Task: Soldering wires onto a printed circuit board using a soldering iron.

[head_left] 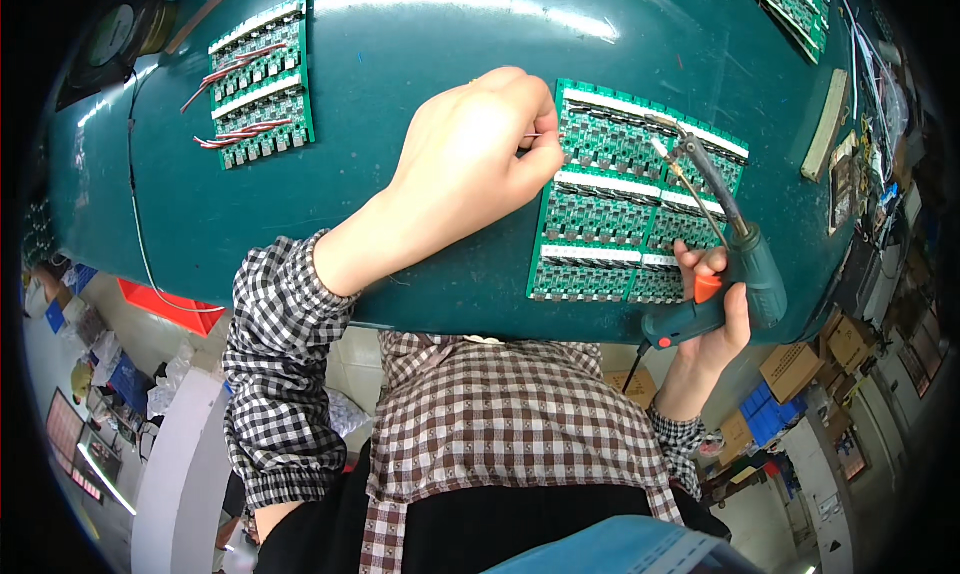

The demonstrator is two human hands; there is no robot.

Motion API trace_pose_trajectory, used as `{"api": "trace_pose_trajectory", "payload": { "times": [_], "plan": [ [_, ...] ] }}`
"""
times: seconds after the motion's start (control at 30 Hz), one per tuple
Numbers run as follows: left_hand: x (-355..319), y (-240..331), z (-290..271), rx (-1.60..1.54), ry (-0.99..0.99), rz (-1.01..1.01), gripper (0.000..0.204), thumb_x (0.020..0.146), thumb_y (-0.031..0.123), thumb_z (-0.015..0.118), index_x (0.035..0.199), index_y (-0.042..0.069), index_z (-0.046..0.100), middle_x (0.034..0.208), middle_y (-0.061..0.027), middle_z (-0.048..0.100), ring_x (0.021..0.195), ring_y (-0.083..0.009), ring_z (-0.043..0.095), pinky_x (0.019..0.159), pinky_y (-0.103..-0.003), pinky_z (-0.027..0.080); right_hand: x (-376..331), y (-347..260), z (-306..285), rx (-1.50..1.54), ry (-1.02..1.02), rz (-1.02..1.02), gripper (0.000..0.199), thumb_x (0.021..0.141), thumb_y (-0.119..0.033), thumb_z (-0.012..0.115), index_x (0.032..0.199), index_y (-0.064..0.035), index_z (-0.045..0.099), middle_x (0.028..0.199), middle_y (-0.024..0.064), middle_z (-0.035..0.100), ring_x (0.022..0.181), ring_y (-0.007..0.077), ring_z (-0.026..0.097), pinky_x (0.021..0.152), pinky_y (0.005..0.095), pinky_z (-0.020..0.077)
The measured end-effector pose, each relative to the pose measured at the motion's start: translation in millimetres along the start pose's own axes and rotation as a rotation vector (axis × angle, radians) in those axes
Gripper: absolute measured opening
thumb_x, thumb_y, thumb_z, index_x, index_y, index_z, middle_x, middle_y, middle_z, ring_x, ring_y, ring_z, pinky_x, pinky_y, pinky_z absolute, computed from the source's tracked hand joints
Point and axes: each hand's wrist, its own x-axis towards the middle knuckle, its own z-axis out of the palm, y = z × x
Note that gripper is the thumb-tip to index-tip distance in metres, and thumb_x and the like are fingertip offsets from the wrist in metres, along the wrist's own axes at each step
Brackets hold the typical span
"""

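Soldering step, by the look of it: the left hand [470, 159] pinches a thin wire [531, 136] against the green board panel [625, 209] at centre right of the desk [400, 54]. The right hand [715, 319] grips a soldering gun [735, 259] closed, tip over the panel's upper rows. Next needs steady tip-to-wire contact.

I am seeing a second green circuit board panel with red wires [258, 84] lying far left on the glossy teal tabletop [420, 44], while brown cardboard boxes [790, 369] are sitting below right.
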Motion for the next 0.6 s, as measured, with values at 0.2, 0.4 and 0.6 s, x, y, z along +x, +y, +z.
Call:
{"api": "trace_pose_trajectory", "payload": {
  "times": [0.2, 0.4, 0.6],
  "plan": [
    [-6.2, 7.4, -11.1, 0.091, 0.061, -0.024, 0.006, 0.068, 0.009, 0.06, 0.072, 0.006, 0.056, 0.07, -0.0091, 0.056, 0.062, -0.0249, 0.058, 0.056, -0.035, 0.047, -5.5, 0.6, 1.4, 0.106, 0.139, 0.068, 0.036, 0.086, -0.025, 0.055, 0.109, 0.0018, 0.048, 0.093, 0.0095, 0.053, 0.093, 0.0271, 0.056, 0.099, 0.0535, 0.0345],
    [-9.1, 4.2, 0.9, -0.04, 0.026, -0.026, 0.01, 0.067, 0.013, 0.062, 0.068, 0.007, 0.054, 0.07, -0.009, 0.056, 0.067, -0.0282, 0.058, 0.058, -0.039, 0.046, -12.7, 3.3, -4.3, 0.146, 0.159, 0.083, 0.028, 0.086, -0.025, 0.053, 0.101, -0.0012, 0.048, 0.09, 0.0089, 0.054, 0.088, 0.0244, 0.057, 0.094, 0.0466, 0.0414],
    [-13.3, 5.0, -3.6, -0.058, 0.056, -0.009, 0.011, 0.068, 0.013, 0.062, 0.069, 0.005, 0.053, 0.07, -0.0089, 0.055, 0.066, -0.028, 0.058, 0.058, -0.039, 0.044, -10.5, 1.2, -2.2, 0.179, 0.163, 0.061, 0.028, 0.086, -0.027, 0.053, 0.098, -0.0019, 0.049, 0.085, 0.0084, 0.055, 0.085, 0.0246, 0.058, 0.094, 0.0454, 0.0417]
  ]
}}
